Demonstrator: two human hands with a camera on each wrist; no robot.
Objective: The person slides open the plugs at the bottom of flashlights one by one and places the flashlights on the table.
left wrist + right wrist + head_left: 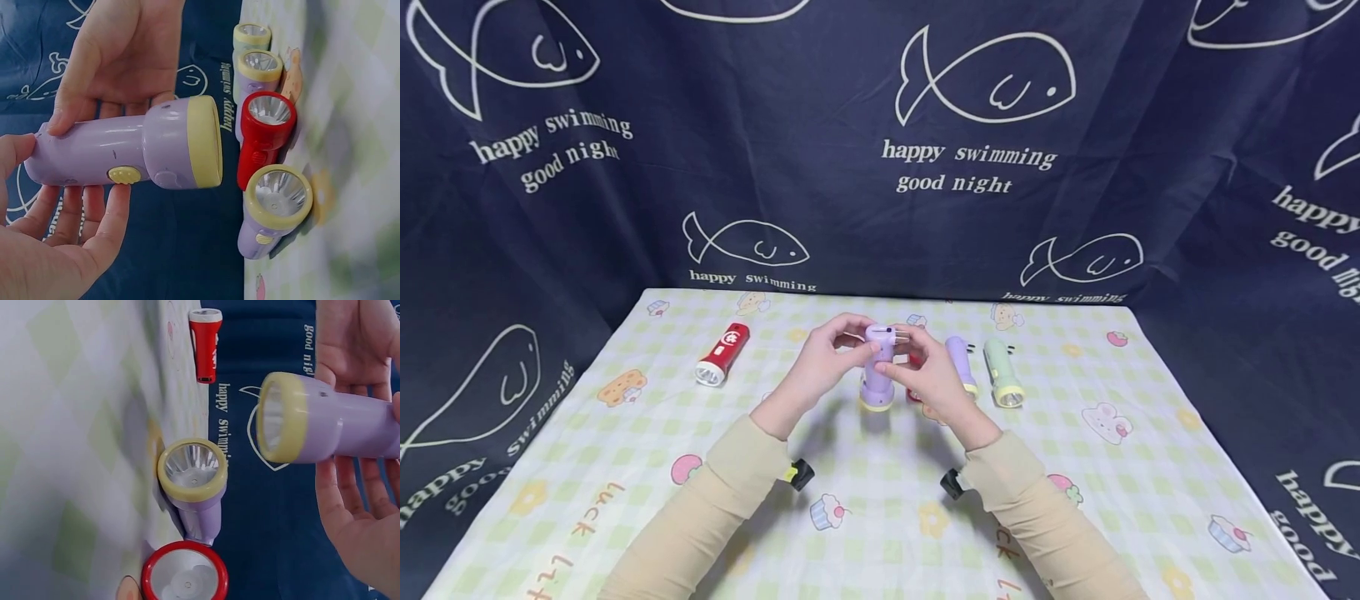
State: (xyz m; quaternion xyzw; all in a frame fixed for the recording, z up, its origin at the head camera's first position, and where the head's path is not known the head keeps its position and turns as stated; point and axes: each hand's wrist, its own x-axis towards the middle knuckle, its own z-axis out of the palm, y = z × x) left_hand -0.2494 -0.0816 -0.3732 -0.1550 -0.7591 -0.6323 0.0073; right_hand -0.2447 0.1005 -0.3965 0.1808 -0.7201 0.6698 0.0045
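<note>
A lilac flashlight [877, 385] with a yellow rim hangs above the table between both hands, its lamp end pointing down. My left hand [829, 357] pinches its upper part between thumb and fingers. From the other side my right hand [927, 371] grips the same end. Metal plug prongs [902, 337] stick out sideways near its top. A yellow button [125, 174] shows on the barrel in the left wrist view. Its reflector [272, 416] is partly visible in the right wrist view.
A red flashlight [724, 354] with a white head lies at left. Behind the hands are another lilac flashlight [257, 234] and a red one [258, 144]. To the right lie a lilac flashlight [959, 360] and a green one [1002, 371]. Dark fish-print curtain [850, 167] surrounds the table.
</note>
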